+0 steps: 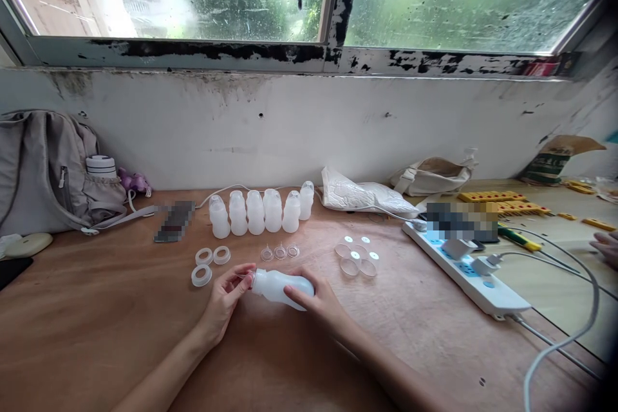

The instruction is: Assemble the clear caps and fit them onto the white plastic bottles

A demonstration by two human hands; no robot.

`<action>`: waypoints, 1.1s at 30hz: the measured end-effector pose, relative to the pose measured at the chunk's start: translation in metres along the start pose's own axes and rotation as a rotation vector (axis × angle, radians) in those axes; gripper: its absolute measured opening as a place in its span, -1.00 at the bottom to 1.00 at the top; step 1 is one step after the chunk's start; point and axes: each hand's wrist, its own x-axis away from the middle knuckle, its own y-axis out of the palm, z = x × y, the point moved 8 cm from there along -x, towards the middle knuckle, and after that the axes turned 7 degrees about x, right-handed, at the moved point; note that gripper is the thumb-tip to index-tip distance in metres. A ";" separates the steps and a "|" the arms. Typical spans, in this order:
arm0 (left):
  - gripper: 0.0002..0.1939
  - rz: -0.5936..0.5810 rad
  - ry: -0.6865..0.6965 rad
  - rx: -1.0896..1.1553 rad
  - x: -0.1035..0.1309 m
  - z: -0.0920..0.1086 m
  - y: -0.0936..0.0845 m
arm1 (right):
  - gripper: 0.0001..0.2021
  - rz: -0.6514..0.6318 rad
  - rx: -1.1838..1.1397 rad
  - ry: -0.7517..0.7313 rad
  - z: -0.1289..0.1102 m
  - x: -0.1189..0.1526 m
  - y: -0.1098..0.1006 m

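Observation:
A frosted baby bottle (280,287) lies tilted on its side above the table, its neck toward the left. My right hand (318,302) is closed around its base end. My left hand (226,299) pinches a clear bottle nipple (240,275) at the neck; the fingers partly hide it. Beyond my left hand are three white collar rings (201,275). Three clear nipples (280,252) stand behind the bottle. To the right lie several clear round pieces (349,267) with small white discs. Farther back several frosted bottles (255,212) stand upright, some visibly capped with clear tops.
A white power strip (476,280) with plugs and loose cables runs along the right. At the back are a phone (174,221), a white plastic package (362,193) and a pale bag (432,175). A grey backpack (43,174) stands left. Another person's hand (605,248) shows far right.

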 end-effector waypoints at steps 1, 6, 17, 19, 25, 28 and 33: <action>-0.61 -0.002 -0.005 0.013 -0.001 0.001 0.000 | -0.71 0.008 0.026 -0.013 -0.001 0.001 -0.001; -0.55 0.024 -0.039 -0.019 -0.002 0.001 0.000 | -0.71 0.017 0.099 -0.045 -0.003 0.001 -0.003; -0.70 -0.014 -0.082 -0.152 -0.003 -0.004 0.001 | -0.71 0.105 0.178 -0.148 -0.009 0.003 -0.007; -0.74 -0.038 -0.047 -0.209 -0.004 -0.003 0.002 | -0.71 0.081 0.124 -0.101 -0.004 0.003 -0.005; -0.80 -0.031 0.074 -0.255 -0.003 0.005 0.001 | -0.58 -0.219 -0.296 0.269 0.023 0.003 0.027; -0.70 -0.048 0.002 -0.138 0.000 0.002 0.007 | -0.63 -0.127 -0.259 0.216 0.018 0.002 0.020; -0.63 -0.079 -0.120 -0.112 0.007 -0.008 0.017 | -0.69 0.009 0.024 -0.013 -0.002 0.005 0.005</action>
